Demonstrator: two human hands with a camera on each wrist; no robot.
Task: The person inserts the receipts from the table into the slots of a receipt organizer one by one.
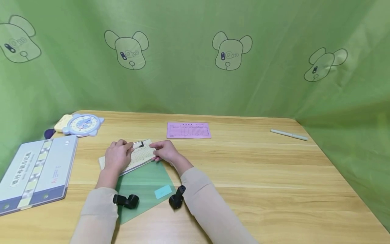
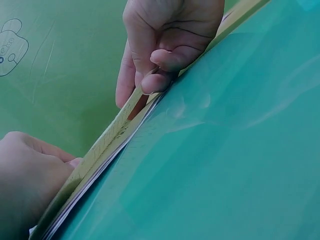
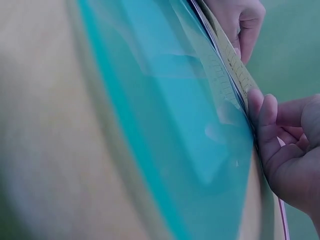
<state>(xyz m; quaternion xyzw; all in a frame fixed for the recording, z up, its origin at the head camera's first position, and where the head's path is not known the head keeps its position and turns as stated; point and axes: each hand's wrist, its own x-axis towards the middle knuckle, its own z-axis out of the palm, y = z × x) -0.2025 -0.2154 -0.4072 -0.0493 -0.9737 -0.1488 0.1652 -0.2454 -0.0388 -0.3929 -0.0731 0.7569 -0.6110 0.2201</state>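
A cream printed pad of sheets (image 1: pixel 141 156) lies tilted over the far part of a translucent green folder (image 1: pixel 144 184). My left hand (image 1: pixel 117 156) is over the pad's left part, its fingers bent. Its fingertips pinch the end of a small pale rectangular piece with a black end (image 1: pixel 138 145). With thumb and fingers, my right hand (image 1: pixel 165 150) pinches the pad's right edge. In the left wrist view the pad's layered edge (image 2: pixel 107 135) stands just above the folder, with the right hand (image 2: pixel 170 40) gripping it. Part of the left hand (image 3: pixel 240 22) is hidden behind the pad in the right wrist view.
A purple printed form (image 1: pixel 189 130) lies behind the hands. To the left are a large binder (image 1: pixel 39 173), a blue clock-shaped toy (image 1: pixel 83 124) and a cream object (image 1: pixel 62 123). A white pen (image 1: pixel 288 135) lies far right. The folder bears a light-blue label (image 1: pixel 163 191).
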